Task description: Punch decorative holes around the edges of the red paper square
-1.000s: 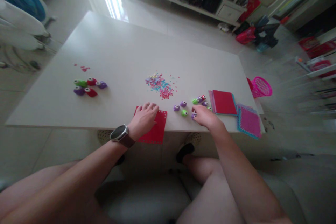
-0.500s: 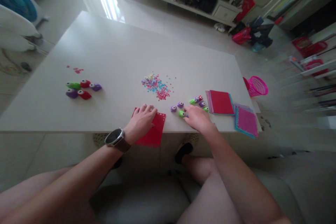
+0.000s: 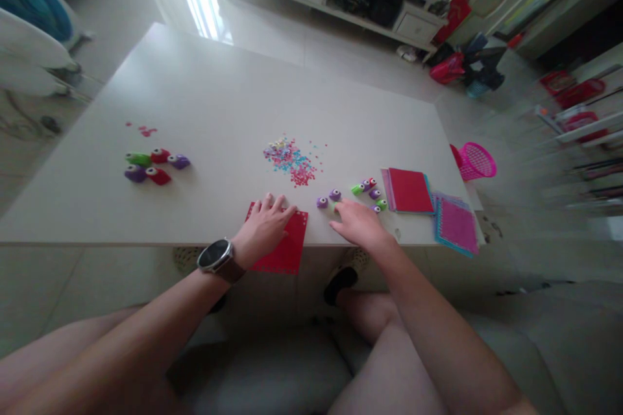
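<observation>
My left hand [image 3: 265, 227], fingers spread, lies flat on a red paper sheet [image 3: 291, 240] that has small punched holes along its edges. The sheet's near part sticks out past the table edge. To its right, my right hand [image 3: 359, 222] closes its thumb and fingers around a small green craft punch [image 3: 335, 206], mostly hidden by the fingers. Two purple craft punches [image 3: 322, 202] stand just left of those fingertips. Behind and right of the hand are several green, purple and red craft punches [image 3: 374, 194].
Colourful confetti [image 3: 296, 165] is heaped mid-table. Several larger punches [image 3: 158, 176] stand at left beside pink paper bits [image 3: 146, 131]. At right lie a stack of coloured paper [image 3: 410, 190] and punched sheets [image 3: 456, 225]. A pink basket [image 3: 477, 160] is beyond the table's right edge.
My right hand has shifted slightly left and its fingers now cover the green punch. A purple punch behind the hand has come into view. My left hand stays on the red sheet.
</observation>
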`<state>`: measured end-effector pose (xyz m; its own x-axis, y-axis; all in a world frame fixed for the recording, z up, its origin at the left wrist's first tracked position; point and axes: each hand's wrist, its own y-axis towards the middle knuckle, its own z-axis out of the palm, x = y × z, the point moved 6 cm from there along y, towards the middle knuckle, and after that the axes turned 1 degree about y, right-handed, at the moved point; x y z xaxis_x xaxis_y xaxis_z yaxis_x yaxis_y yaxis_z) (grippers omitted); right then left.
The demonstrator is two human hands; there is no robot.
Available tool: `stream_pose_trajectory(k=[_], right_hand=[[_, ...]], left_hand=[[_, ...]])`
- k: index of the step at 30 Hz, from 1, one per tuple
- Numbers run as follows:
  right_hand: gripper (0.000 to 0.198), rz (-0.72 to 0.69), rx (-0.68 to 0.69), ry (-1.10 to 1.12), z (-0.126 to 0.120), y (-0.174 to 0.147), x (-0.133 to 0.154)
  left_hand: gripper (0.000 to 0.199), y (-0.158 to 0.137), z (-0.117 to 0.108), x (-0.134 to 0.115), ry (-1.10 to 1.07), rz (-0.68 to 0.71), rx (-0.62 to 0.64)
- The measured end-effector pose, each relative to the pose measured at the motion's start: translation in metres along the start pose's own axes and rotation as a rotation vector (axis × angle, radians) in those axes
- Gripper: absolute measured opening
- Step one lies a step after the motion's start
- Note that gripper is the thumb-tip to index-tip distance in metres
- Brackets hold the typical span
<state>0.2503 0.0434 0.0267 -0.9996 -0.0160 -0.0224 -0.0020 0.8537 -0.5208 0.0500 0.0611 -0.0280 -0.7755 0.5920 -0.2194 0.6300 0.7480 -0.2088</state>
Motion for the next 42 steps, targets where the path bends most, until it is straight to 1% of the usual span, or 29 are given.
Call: stream_pose_trajectory(k=[6,10,17,25,34,42], right_hand=[[0.035,-0.019,-0.018,0.018,-0.003,-0.002,0.000],[0.034,-0.008,-0.024,0.012,-0.006,-0.004,0.000],[0.037,-0.012,-0.006,0.023,-0.002,-0.001,0.001],[0.034,-0.017,-0.055,0.016,-0.007,0.000,0.002],[0.032,-0.041,-0.098,0.035,-0.009,-0.002,0.002],[0.033,-0.058,-0.092,0.059,-0.005,0.000,0.005]], left_hand=[[0.058,0.002,-0.002,-0.001,0.000,0.004,0.010],[0.058,0.001,-0.002,-0.002,0.006,0.015,0.011],[0.058,0.002,-0.003,0.003,-0.044,0.008,-0.009],[0.054,0.004,-0.003,0.004,-0.040,0.005,-0.021],[0.046,0.004,-0.011,0.001,-0.032,-0.013,-0.003],[0.049,0.003,-0.009,0.001,-0.039,-0.021,0.008]])
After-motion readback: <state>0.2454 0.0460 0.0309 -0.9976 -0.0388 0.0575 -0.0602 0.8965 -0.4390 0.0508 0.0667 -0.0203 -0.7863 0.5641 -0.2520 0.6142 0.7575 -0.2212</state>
